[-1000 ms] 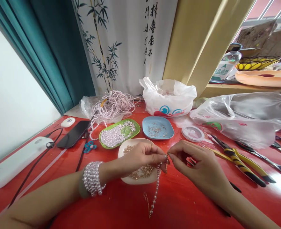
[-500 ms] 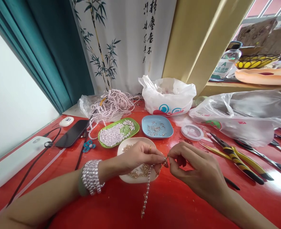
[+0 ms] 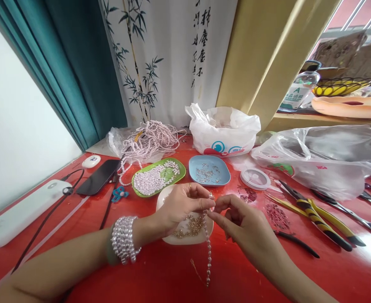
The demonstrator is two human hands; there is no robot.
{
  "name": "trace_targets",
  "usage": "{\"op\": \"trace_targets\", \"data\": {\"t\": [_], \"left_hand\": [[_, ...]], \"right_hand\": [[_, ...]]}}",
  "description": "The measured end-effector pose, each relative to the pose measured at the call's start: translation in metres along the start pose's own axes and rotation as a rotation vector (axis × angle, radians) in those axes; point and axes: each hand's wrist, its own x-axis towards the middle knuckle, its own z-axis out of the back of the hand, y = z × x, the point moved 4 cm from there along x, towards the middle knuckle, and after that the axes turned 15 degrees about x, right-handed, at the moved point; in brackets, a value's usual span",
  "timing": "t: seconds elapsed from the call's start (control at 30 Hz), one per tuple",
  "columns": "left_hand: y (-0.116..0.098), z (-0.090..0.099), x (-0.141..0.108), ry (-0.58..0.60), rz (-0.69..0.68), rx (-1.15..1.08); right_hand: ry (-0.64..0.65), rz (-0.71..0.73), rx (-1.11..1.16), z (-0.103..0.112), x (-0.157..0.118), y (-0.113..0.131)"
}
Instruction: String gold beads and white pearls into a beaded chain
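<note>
A strand of pale pearly beads (image 3: 208, 256) hangs from the fingertips of my left hand (image 3: 181, 208), which is closed in a pinch on its upper end. My right hand (image 3: 247, 221) meets it there, thumb and forefinger pinched at the same end of the strand; what exactly lies between those fingertips is too small to make out. Beside the strand's lower part dangles a thin gold-coloured thread or wire (image 3: 197, 270). Under the left hand lies a white plate (image 3: 188, 241) with gold beads (image 3: 190, 227), partly covered. Pearly bead bracelets (image 3: 125, 240) circle the left wrist.
Behind the hands are a green tray (image 3: 181, 173) of pearly beads and a blue tray (image 3: 224, 179) of small metal pieces. Bead strings (image 3: 154, 136) are heaped farther back. Yellow-black pliers (image 3: 314, 216) and scissors (image 3: 346, 210) lie right; a phone (image 3: 99, 177) lies left.
Both hands have shifted slightly left, with the right hand lower. The bead strand has swung right and hangs straighter, with the thin gold thread now showing apart from it.
</note>
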Motion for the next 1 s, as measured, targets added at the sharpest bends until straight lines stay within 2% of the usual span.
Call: {"op": "trace_targets", "data": {"t": [0.1,0.2,0.4,0.5,0.63,0.73,0.93,1.0], "left_hand": [[0.001,0.002,0.001,-0.054,-0.005,0.036],[0.006,0.003,0.001,-0.079,0.009,0.021],[0.011,-0.001,0.0,-0.003,-0.002,0.127],[0.007,-0.001,-0.002,-0.043,-0.051,0.181],[0.004,-0.002,-0.006,-0.094,-0.048,0.167],[0.004,-0.002,-0.009,-0.11,-0.049,0.183],[0.005,-0.003,-0.012,-0.131,-0.076,0.213],[0.006,-0.004,-0.013,-0.133,-0.078,0.221]], "right_hand": [[0.043,-0.093,0.175,-0.002,0.0,-0.006],[0.06,-0.063,0.197,0.0,-0.001,-0.004],[0.043,0.07,0.046,0.0,-0.005,0.007],[0.053,0.141,-0.073,-0.001,-0.007,0.01],[0.027,0.24,-0.219,-0.001,-0.011,0.012],[0.013,0.341,-0.345,-0.003,-0.013,0.014],[-0.05,0.719,-0.636,-0.012,-0.02,0.018],[-0.05,0.785,-0.67,-0.013,-0.021,0.015]]}}
